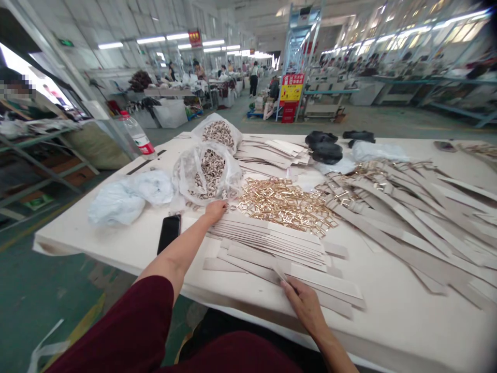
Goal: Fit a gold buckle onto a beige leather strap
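We stand at a long white table [388, 305] on a factory floor. Far left, a plastic bottle [136, 135] w/ red label stands near the table's back corner, next to two knotted pale bags [116, 203], contents hidden. Just right of these, two clear bags, mouths open: the nearer clear bag [207, 173] holds small metal rings, the farther clear bag [217, 132] more of the same. A black phone [169, 232] lies flat near the front edge.

Our left hand [215, 210] is stretched well fwd, arm nearly straight, sleeve dark red to the elbow; fingers curled down onto the table at the foot of the nearer clear bag, beside the left edge of a loose heap of gold buckles [285, 204]. We cannot tell whether the fingertips have hold of anything.

Centre front, a fanned stack of grey strips [272, 241] lies between the hands. Our right hand [305, 303] rests low, palm down near the front edge, fingers loosely spread; thumb and forefinger pinch the upturned end of one strip [280, 272], the rest of which lies flat.

To the right, grey strips w/ buckles fitted [392, 207] sprawl across the table. At the back, black pads [325, 147].
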{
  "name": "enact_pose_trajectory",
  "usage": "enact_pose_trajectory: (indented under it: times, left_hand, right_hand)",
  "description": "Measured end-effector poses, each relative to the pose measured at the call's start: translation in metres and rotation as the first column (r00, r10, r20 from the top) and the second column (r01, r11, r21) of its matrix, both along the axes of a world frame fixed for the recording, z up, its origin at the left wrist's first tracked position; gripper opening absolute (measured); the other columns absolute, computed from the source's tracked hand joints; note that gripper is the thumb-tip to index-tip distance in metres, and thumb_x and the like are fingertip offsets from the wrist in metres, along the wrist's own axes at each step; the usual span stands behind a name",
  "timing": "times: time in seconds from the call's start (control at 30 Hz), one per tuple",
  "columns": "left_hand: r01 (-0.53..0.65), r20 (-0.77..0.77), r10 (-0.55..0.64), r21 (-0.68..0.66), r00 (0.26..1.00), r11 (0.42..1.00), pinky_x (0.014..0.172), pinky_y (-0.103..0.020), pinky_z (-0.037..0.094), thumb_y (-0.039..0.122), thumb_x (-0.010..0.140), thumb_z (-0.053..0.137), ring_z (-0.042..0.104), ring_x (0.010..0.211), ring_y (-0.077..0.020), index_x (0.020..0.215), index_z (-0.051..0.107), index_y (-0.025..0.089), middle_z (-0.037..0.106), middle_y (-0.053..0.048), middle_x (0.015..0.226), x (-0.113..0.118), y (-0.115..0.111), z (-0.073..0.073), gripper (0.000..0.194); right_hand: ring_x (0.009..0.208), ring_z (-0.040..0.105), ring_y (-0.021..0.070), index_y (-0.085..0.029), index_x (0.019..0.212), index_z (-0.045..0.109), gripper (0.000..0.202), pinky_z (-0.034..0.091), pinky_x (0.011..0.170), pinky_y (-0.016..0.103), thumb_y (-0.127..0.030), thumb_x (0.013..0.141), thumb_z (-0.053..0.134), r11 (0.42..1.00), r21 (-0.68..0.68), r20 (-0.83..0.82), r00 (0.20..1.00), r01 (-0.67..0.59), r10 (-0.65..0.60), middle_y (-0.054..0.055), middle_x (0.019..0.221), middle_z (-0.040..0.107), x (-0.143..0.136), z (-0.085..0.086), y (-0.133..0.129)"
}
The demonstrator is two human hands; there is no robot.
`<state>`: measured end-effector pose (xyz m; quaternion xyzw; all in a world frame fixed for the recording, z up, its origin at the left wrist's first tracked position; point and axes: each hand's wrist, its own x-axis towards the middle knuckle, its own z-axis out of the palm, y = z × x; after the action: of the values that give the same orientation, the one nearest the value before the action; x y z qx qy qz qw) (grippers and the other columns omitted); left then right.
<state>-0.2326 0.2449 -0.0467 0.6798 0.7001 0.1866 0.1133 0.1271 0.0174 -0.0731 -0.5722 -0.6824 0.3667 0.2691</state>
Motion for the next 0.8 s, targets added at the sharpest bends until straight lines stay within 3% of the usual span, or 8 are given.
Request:
enact_pose_trajectory:
  times: [0.13, 0.2, 0.27, 0.3, 0.4, 0.5, 0.67, 0.8]
  left_hand:
    - [-0.048, 0.097, 0.041, 0.076, 0.994, 0.996, 0.08, -0.031, 0.047, 0.02, 0.077, 0.051, 0.063, 0.085, -0.0189, 0.1, 0.065, 0.019, 0.069, -0.005, 0.088, 0.004, -0.014, 0.02, 0.028]
    - [-0.035, 0.164, 0.024, 0.069, 0.986, 0.997, 0.07, -0.028, 0.049, 0.024, 0.08, 0.047, 0.065, 0.073, -0.016, 0.102, 0.064, 0.016, 0.069, -0.005, 0.084, 0.019, -0.029, 0.028, 0.029]
    - [0.018, 0.365, -0.03, 0.035, 0.931, 0.999, 0.059, -0.024, 0.05, 0.028, 0.08, 0.046, 0.065, 0.065, -0.0148, 0.103, 0.063, 0.013, 0.068, -0.005, 0.077, 0.047, -0.05, 0.033, 0.032]
    - [0.063, 0.51, -0.061, 0.012, 0.858, 0.998, 0.056, -0.023, 0.049, 0.03, 0.079, 0.048, 0.066, 0.064, -0.0149, 0.103, 0.063, 0.012, 0.067, -0.004, 0.074, 0.065, -0.063, 0.035, 0.033]
    - [0.239, 0.851, -0.096, -0.035, 0.516, 0.97, 0.051, -0.022, 0.048, 0.032, 0.074, 0.06, 0.065, 0.059, -0.0146, 0.095, 0.066, 0.011, 0.067, -0.003, 0.066, 0.12, -0.106, 0.043, 0.03]
    - [0.333, 0.926, -0.092, -0.038, 0.366, 0.942, 0.05, -0.021, 0.048, 0.028, 0.071, 0.065, 0.064, 0.058, -0.0136, 0.088, 0.069, 0.012, 0.067, -0.003, 0.065, 0.157, -0.136, 0.052, 0.023]
    - [0.424, 0.915, -0.158, -0.016, 0.372, 0.905, 0.059, -0.024, 0.054, 0.031, 0.076, 0.063, 0.063, 0.071, -0.0146, 0.094, 0.071, 0.013, 0.069, -0.006, 0.085, 0.172, -0.15, 0.06, 0.027]
    - [0.483, 0.891, -0.196, -0.029, 0.409, 0.875, 0.064, -0.026, 0.056, 0.035, 0.078, 0.062, 0.062, 0.078, -0.0157, 0.104, 0.07, 0.015, 0.068, -0.008, 0.099, 0.168, -0.154, 0.06, 0.034]
  right_hand:
    - [0.089, 0.062, 0.0229, -0.019, 0.1, 0.068, 0.043, 0.045, 0.08, 0.03, -0.05, 0.087, 0.042, 1.0, -0.01, -0.041, 0.999, 0.03, -0.03, 0.006, 0.094, 0.069, 0.001, 0.0, 0.001]
    - [0.082, 0.061, 0.0209, -0.018, 0.093, 0.068, 0.041, 0.044, 0.075, 0.029, -0.05, 0.086, 0.044, 0.999, -0.025, -0.095, 0.994, 0.045, -0.047, 0.005, 0.083, 0.068, 0.002, 0.005, 0.002]
    - [0.064, 0.054, 0.0155, -0.016, 0.079, 0.067, 0.041, 0.041, 0.061, 0.025, -0.051, 0.084, 0.046, 0.994, -0.103, -0.203, 0.978, 0.028, -0.048, 0.003, 0.066, 0.06, 0.0, 0.016, 0.003]
    - [0.055, 0.047, 0.0119, -0.015, 0.076, 0.065, 0.043, 0.036, 0.053, 0.023, -0.053, 0.084, 0.046, 0.986, -0.168, -0.29, 0.955, 0.006, -0.055, 0.001, 0.059, 0.053, -0.001, 0.023, 0.004]
    - [0.042, 0.027, 0.0047, -0.013, 0.086, 0.063, 0.044, 0.018, 0.041, 0.02, -0.055, 0.082, 0.05, 0.933, -0.346, -0.568, 0.813, -0.093, -0.13, -0.004, 0.055, 0.043, -0.007, 0.046, 0.008]
    - [0.04, 0.024, 0.0023, -0.012, 0.096, 0.062, 0.045, 0.013, 0.04, 0.02, -0.053, 0.079, 0.056, 0.912, -0.384, -0.692, 0.698, -0.141, -0.184, -0.005, 0.057, 0.042, -0.01, 0.059, 0.014]
    - [0.04, 0.024, 0.0021, -0.012, 0.095, 0.063, 0.044, 0.012, 0.039, 0.02, -0.052, 0.08, 0.056, 0.918, -0.381, -0.701, 0.682, -0.113, -0.208, -0.005, 0.056, 0.042, -0.006, 0.059, 0.014]
    - [0.044, 0.029, 0.0043, -0.013, 0.081, 0.063, 0.037, 0.021, 0.042, 0.02, -0.048, 0.084, 0.051, 0.957, -0.282, -0.629, 0.766, -0.066, -0.133, -0.005, 0.055, 0.041, 0.001, 0.056, 0.011]
